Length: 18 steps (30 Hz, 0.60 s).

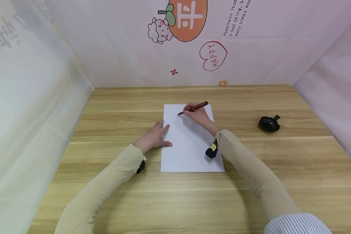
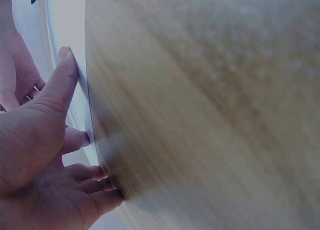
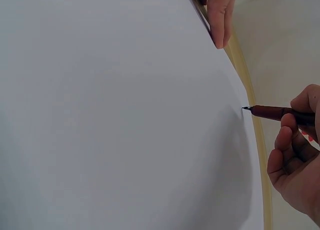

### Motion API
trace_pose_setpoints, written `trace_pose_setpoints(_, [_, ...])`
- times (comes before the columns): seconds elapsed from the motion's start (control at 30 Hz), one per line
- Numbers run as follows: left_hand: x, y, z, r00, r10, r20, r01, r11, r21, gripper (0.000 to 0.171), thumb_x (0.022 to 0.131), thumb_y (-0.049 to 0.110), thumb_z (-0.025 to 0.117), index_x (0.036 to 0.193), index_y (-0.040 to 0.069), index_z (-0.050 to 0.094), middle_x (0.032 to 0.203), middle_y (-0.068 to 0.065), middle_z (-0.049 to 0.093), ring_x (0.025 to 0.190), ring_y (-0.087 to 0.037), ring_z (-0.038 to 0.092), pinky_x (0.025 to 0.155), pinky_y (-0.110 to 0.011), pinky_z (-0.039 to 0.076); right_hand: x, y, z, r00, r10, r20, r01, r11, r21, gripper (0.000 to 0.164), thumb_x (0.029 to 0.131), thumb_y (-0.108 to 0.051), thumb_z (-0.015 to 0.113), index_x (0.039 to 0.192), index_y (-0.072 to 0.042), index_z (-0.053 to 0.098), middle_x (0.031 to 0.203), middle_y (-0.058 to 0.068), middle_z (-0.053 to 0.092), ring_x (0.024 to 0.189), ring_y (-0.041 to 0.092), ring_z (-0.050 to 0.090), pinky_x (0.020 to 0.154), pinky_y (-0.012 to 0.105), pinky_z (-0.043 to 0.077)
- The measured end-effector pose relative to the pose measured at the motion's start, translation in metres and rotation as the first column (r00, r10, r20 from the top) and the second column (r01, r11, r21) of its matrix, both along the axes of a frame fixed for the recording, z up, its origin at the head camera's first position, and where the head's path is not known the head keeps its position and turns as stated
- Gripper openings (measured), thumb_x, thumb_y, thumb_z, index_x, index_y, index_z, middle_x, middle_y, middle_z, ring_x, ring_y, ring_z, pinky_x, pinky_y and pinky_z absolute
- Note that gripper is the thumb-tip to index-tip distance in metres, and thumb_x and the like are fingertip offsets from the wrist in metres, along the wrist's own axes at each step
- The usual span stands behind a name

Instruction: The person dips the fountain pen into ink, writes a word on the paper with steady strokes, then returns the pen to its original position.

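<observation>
A white sheet of paper (image 1: 187, 152) lies on the wooden table, with a short, faint line near its top left. My right hand (image 1: 198, 116) pinches a dark red fountain pen (image 1: 199, 106), its nib at the right end of that line. In the right wrist view the fountain pen (image 3: 270, 112) points at the paper (image 3: 125, 104), the nib looking to touch it. My left hand (image 1: 155, 136) rests at the sheet's left edge, fingers spread, thumb and a fingertip on the paper. The left wrist view shows the left hand (image 2: 45, 135) along that edge, other fingertips on the wood.
To the right on the table (image 1: 310, 162) lies a small black rounded object (image 1: 269, 124) with a short tab. A printed white cloth (image 1: 128, 58) hangs behind the table, and plain white cloth (image 1: 35, 113) stands at both sides. Black wrist cameras (image 1: 211, 152) sit at the cuffs.
</observation>
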<state>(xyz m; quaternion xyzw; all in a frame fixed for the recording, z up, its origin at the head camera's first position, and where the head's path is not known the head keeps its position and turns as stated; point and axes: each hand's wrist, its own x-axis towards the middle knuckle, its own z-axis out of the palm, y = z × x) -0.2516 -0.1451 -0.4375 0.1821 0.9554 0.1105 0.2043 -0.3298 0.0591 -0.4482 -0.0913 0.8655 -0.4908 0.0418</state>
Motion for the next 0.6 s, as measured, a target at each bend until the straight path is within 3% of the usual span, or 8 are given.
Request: trace_pose_setpoints(0.6, [-0.0002,0.0004,-0.0017,1.000,0.000,-0.003,0.000,1.000,0.008,0.087,0.083,0.047,0.065,0.148,0.007,0.025,0.156,-0.024,0.005,0.145,-0.038,0.010,0.117,-0.048,0.021,0.0037,0.0091,0.0015,0.999,-0.026,0.019,0.026,1.000,-0.005,0.018,0.086,-0.017,0.060,0.099,-0.006,0.066,0.094,0.011,0.064,0.077,0.016,0.050,0.064,0.023,0.039])
